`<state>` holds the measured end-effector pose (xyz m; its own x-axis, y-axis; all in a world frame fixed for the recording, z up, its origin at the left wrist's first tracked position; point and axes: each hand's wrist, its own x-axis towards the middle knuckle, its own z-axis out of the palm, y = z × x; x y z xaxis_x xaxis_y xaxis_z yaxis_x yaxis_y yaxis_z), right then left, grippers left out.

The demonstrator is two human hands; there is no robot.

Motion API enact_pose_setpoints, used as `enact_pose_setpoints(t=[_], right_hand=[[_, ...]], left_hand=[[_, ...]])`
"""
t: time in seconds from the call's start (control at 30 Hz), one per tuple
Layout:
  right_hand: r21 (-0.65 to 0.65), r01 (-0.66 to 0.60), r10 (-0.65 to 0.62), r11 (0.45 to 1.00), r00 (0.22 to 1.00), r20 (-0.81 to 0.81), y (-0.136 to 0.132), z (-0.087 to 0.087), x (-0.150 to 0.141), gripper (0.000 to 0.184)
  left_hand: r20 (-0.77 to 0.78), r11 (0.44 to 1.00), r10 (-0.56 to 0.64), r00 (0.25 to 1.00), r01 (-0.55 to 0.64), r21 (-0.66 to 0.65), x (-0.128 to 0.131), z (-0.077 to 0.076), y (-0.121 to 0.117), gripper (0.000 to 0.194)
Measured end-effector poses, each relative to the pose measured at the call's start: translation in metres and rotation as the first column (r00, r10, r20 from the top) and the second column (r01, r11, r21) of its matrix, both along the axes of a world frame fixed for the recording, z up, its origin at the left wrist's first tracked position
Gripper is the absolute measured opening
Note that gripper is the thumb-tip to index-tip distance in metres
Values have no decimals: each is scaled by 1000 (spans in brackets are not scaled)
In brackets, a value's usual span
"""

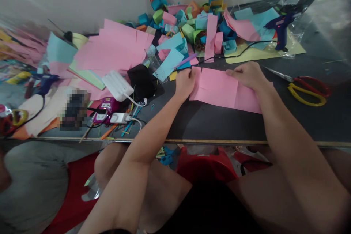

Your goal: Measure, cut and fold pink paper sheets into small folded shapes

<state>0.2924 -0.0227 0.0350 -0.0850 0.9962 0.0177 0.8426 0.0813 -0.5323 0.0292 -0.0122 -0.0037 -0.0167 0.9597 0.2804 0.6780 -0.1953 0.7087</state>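
Observation:
A pink paper sheet (pixel 218 89) with crease lines and short slits near its left end lies on the dark table in front of me. My left hand (pixel 185 82) is closed on its left edge, the fingers curled. At the top edge, right of the middle, my right hand (pixel 248 74) pinches the paper between thumb and fingers. The right forearm crosses over the sheet's right end and hides part of it. Scissors (pixel 308 87) with one red and one yellow handle rest to the right of my right hand, their blades pointing left.
Behind the sheet is a heap of folded coloured paper boxes (pixel 189 25). A blue glue gun (pixel 282 29) stands at the back right, its cord trailing left. Left are stacked pink sheets (pixel 115 49), a white power adapter (pixel 117 86) and a purple socket (pixel 105 108). Another person (pixel 33 182) sits left.

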Motion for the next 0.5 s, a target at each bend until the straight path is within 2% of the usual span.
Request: enact_pose_setpoints(t=[0.3,0.5], right_hand=[[21,20,-19,1000,999,-49,2,-3,3,54],[31,35,-33,999,998,-55,0,-2,2,53]], left_hand=[[-1,1000,18,1000,-18,13,-1,-4,2,55],[45,1000,7,999,-6,-23,4,2,-1,54]])
